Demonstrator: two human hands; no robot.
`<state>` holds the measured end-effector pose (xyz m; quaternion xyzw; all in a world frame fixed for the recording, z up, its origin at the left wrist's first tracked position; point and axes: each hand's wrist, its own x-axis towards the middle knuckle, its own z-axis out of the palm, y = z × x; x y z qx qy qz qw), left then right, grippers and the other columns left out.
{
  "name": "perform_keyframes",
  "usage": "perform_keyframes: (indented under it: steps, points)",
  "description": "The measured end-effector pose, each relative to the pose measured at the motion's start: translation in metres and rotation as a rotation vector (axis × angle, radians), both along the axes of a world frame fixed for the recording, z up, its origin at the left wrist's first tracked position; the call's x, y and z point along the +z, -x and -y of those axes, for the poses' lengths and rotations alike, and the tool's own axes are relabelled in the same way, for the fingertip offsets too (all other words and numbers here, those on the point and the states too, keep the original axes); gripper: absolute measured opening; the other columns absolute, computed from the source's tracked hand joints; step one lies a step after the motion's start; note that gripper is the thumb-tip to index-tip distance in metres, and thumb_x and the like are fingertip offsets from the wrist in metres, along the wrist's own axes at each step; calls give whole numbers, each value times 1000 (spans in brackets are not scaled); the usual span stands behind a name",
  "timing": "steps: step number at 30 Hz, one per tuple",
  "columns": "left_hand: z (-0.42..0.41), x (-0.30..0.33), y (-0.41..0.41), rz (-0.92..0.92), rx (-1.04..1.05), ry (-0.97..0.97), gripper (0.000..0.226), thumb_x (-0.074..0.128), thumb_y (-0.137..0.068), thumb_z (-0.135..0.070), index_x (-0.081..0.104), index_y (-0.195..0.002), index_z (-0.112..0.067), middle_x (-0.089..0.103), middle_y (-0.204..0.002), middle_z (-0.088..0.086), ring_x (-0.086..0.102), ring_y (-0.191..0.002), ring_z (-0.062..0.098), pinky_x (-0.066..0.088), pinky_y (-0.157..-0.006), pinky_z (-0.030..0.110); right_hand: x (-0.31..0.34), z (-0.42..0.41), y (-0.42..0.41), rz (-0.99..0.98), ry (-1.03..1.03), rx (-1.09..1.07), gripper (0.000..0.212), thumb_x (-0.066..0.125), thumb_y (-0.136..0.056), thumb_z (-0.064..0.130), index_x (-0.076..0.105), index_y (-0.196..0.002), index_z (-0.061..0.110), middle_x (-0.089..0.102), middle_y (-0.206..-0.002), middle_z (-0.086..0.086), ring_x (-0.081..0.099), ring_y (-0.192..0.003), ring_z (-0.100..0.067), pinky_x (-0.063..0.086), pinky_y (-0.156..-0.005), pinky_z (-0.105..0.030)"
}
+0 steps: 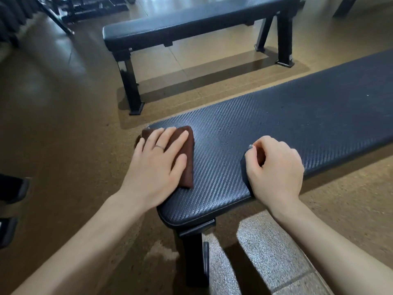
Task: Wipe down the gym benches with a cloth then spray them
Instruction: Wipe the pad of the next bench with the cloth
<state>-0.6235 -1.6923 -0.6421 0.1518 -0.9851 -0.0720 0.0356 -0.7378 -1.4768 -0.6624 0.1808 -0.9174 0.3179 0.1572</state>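
Observation:
The near gym bench (287,128) has a black woven-texture pad that runs from the lower middle to the right edge. A folded brown cloth (187,158) lies on its left end. My left hand (157,165) presses flat on the cloth with the fingers spread. My right hand (274,167) rests curled on the pad's front edge, closed around a dark grey object (245,167) that it mostly hides. A second black bench (191,24) stands farther back, parallel to the first.
Brown speckled floor surrounds the benches, with a lighter tiled patch (272,252) under the near bench. The near bench's black leg (193,256) stands below the pad. Dark gym equipment (12,20) lines the far left. Two dark objects (10,190) sit at the left edge.

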Motion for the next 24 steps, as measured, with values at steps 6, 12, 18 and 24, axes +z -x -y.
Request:
perform_keyframes:
  steps: [6, 12, 18, 24]
  points:
    - [25, 4, 65, -27, -157, 8, 57, 24, -100, -50, 37, -154, -41, 42, -156, -7, 32, -146, 21, 20, -121, 50, -3, 2, 1, -13, 2, -22, 27, 54, -95, 27, 49, -69, 22, 50, -61, 8, 46, -61, -19, 34, -66, -34]
    - [2, -3, 169, -35, -208, 44, 58, 24, -99, -47, 38, -154, -34, 47, -151, 6, 43, -135, 33, 40, -108, 49, -5, 3, 2, -31, -4, -60, 23, 49, -90, 31, 50, -69, 21, 52, -64, 7, 45, -64, -20, 30, -65, -33]
    - [18, 2, 166, -75, -175, -105, 48, 32, -103, -45, 36, -151, -40, 49, -144, 4, 49, -129, 31, 44, -95, 50, -8, 3, 4, -11, -11, -93, 21, 50, -90, 32, 50, -71, 22, 53, -67, 6, 47, -68, -18, 29, -65, -32]
    - [70, 6, 121, -5, -61, -106, 42, 24, -104, -51, 36, -144, -46, 55, -140, 3, 58, -122, 35, 44, -92, 50, -6, 3, 3, 9, -48, -112, 23, 49, -90, 33, 47, -70, 21, 52, -66, 6, 48, -68, -21, 30, -63, -34]
